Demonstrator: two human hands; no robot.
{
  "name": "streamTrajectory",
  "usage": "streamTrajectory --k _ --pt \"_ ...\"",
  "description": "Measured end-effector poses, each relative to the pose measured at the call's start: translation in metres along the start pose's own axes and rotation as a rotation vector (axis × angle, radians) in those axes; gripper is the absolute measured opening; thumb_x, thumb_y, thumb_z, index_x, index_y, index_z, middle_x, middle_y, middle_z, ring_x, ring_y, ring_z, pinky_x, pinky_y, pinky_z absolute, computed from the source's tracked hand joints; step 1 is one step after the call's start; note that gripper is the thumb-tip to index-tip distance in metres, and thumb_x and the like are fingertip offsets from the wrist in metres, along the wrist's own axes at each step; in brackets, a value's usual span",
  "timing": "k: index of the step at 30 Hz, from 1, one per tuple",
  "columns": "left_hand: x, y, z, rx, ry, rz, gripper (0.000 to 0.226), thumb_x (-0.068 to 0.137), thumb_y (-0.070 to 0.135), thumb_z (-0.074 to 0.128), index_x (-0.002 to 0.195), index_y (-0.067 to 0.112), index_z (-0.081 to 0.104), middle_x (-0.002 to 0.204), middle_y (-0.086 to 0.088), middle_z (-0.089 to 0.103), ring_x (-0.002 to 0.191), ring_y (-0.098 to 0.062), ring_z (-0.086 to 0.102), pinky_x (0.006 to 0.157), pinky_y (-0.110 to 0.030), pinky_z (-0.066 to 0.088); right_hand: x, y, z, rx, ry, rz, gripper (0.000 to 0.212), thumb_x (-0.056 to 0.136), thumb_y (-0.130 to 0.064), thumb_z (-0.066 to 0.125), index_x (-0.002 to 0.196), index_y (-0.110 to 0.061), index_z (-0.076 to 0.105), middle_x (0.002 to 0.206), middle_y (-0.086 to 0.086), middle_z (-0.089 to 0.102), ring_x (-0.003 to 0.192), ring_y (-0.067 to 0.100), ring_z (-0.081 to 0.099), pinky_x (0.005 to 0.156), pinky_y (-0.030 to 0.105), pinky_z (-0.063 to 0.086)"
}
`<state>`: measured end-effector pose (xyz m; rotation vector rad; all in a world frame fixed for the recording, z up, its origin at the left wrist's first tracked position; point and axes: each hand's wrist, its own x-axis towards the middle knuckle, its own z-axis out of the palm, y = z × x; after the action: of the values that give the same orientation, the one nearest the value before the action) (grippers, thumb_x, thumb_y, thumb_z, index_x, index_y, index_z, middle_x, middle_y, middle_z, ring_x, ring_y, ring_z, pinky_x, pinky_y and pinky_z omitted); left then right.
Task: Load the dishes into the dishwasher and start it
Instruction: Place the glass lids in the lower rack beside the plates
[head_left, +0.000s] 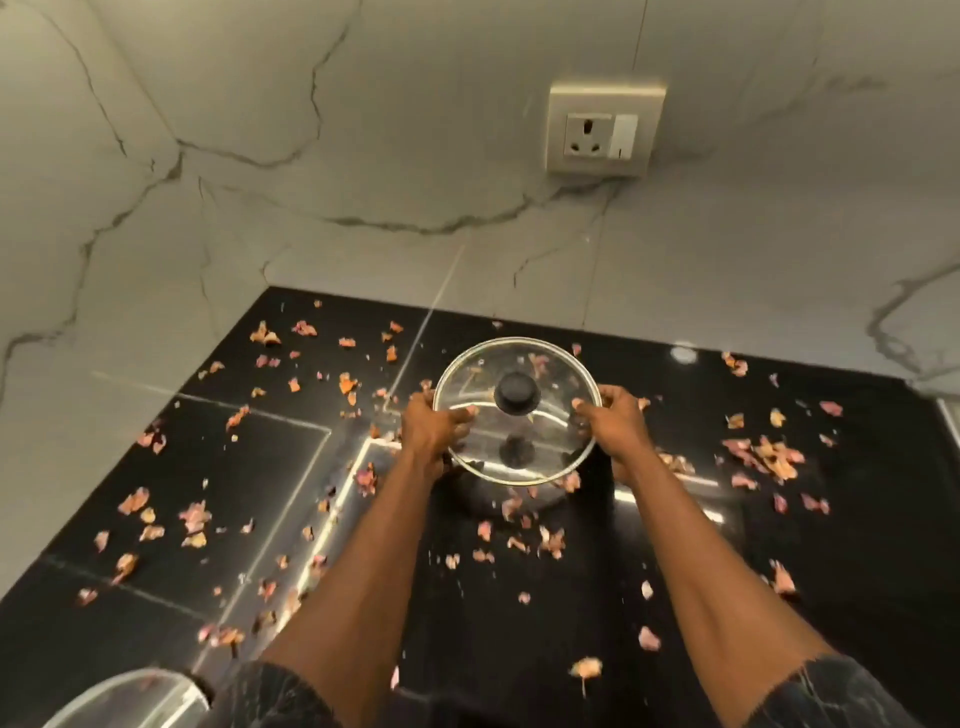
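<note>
While both hands, left and right, pinch a glass lid by its rim above the black counter, fingers curled tight, wet glass might slip and shatter.

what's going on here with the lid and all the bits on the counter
A person holds a glass lid by its rim, left hand on one side and right hand on the other, above a black countertop strewn with dry peel flakes. No dishwasher is in view.
</note>
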<state>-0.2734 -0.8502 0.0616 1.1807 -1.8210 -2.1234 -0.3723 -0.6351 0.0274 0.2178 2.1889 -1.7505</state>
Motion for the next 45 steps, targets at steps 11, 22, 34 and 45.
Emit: streamTrajectory --k 11,22,34,45 --pt "-0.188 -0.118 -0.028 0.123 -0.321 0.119 0.043 0.084 0.001 0.076 0.115 0.008 0.047 0.081 -0.005 0.066 0.054 -0.009 0.060 0.047 -0.025 0.046 -0.271 0.085 -0.103 0.017 0.225 -0.013 0.024 0.090 -0.023 0.074 0.108 -0.019 0.059 0.083 0.006 0.070 0.052 0.008 0.057 0.050 0.033 0.049" --pt "-0.338 -0.206 0.019 0.588 -0.739 0.334 0.042 0.081 0.028 0.081 0.115 0.031 0.056 0.088 0.007 0.070 0.077 -0.008 0.068 0.070 -0.030 0.056 -0.476 0.191 -0.206 0.013 0.573 0.059 0.027 0.086 -0.039 0.072 0.110 -0.031 0.063 0.088 -0.005 0.071 0.080 0.011 0.070 0.074 0.036 0.057" --pt "-0.480 -0.328 0.166 0.989 -1.109 0.384 0.050 0.081 0.021 0.083 0.122 0.018 0.054 0.092 0.012 0.061 0.084 -0.004 0.060 0.072 -0.022 0.048 -0.623 0.334 -0.361 0.114 0.662 0.243 0.043 0.080 -0.031 0.074 0.117 -0.040 0.055 0.100 0.007 0.066 0.088 0.028 0.069 0.078 0.044 0.061" --pt "-0.520 -0.520 0.359 1.348 -1.353 0.264 0.047 0.074 0.017 0.086 0.112 0.010 0.059 0.096 -0.005 0.067 0.084 -0.019 0.063 0.077 -0.037 0.054 -0.638 0.535 -0.468 0.208 0.965 0.508 0.029 0.090 -0.003 0.070 0.105 -0.024 0.056 0.095 0.015 0.069 0.077 0.019 0.061 0.069 0.035 0.052"
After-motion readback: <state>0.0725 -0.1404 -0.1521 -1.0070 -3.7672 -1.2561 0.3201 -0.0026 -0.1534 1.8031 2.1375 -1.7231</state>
